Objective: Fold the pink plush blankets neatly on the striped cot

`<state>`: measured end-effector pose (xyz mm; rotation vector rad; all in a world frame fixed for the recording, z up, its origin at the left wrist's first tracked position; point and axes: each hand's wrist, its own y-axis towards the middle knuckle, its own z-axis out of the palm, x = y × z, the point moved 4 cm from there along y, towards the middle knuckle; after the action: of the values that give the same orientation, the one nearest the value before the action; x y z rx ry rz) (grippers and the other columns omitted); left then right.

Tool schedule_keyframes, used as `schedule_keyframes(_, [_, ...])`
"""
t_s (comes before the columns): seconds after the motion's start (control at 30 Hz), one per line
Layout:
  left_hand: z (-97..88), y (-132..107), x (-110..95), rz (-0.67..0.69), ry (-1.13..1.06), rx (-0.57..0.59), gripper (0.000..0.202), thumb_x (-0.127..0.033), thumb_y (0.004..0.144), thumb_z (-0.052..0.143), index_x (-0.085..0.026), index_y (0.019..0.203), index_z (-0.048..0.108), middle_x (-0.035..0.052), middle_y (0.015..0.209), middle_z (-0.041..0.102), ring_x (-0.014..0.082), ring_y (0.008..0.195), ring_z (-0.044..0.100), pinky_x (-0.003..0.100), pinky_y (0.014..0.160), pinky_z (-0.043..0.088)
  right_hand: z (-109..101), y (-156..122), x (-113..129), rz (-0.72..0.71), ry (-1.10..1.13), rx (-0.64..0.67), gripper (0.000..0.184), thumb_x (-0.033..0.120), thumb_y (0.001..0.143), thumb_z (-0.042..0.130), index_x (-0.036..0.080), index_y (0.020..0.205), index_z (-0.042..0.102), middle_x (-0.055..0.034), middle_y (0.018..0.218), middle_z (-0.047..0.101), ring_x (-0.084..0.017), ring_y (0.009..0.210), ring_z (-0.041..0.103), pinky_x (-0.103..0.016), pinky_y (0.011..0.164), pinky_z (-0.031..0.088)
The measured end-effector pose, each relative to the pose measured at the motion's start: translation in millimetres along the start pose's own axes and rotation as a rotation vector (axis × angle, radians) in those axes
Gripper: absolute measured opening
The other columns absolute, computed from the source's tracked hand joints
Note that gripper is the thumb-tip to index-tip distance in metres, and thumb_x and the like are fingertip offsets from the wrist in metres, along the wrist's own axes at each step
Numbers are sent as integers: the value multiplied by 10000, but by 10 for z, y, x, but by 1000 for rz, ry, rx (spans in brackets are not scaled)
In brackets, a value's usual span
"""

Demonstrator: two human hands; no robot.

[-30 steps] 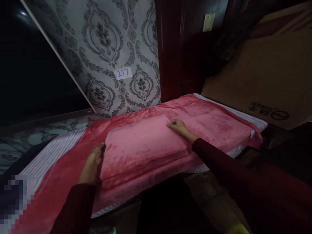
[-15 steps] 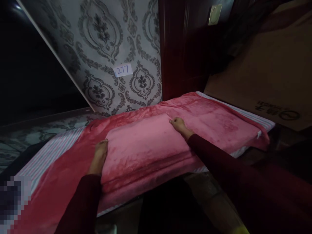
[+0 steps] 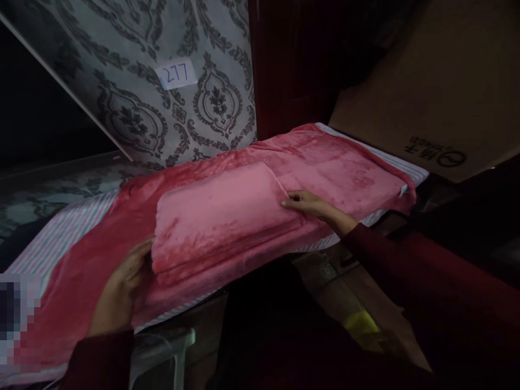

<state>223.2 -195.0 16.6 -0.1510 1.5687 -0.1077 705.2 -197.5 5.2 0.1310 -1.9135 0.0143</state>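
A folded pink fleece blanket point(image 3: 219, 216) lies on a larger spread pink fleece cloth point(image 3: 337, 170) over a striped sheet point(image 3: 60, 238). My left hand point(image 3: 122, 287) presses against the folded blanket's left near corner, fingers curled under its edge. My right hand point(image 3: 311, 205) rests at the blanket's right edge, fingers together and pinching the edge. Both sleeves are dark red.
Patterned grey wallpaper with a paper label "277" point(image 3: 176, 73) stands behind. A dark red wooden door frame point(image 3: 284, 70) rises at the back. A flattened cardboard sheet point(image 3: 426, 97) leans at the right. A white plastic stool point(image 3: 162, 346) and a yellowish object point(image 3: 359, 323) lie below the surface's front edge.
Both hands slid toward me along the folded blanket's sides, the left one to the near corner. The view shifted down and right.
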Motion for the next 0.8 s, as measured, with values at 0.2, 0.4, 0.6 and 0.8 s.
schedule_keyframes(0.2, [-26,-83,111,-98,-4,64,413,-319,451,937,-174,788,747,75,879,812,341,1021,733,409,899,614,62,-251,-105,-160,-308,-257,419,512,692,731,245,581,428,14,649,469,-165,669,438,-304,641,340])
schedule_keyframes(0.4, [-63,-277,118,-95,41,101,464,-309,354,984,-212,764,790,96,864,815,357,961,753,423,834,625,193,-374,-198,-200,-263,-387,392,505,708,672,259,577,395,25,592,412,-175,645,430,-317,649,347])
schedule_keyframes(0.6, [20,-287,81,-45,58,175,539,-323,454,992,-196,945,811,118,908,814,343,957,761,423,839,618,251,-441,-227,-195,-156,-488,366,504,704,671,258,581,431,32,601,401,-164,625,411,-316,624,330])
schedule_keyframes(0.8, [75,-261,0,212,-211,55,547,-416,516,978,-177,971,790,115,982,811,305,1002,752,383,898,599,129,-415,-194,-150,95,-485,370,542,735,684,253,663,464,49,630,422,-143,614,405,-297,604,353])
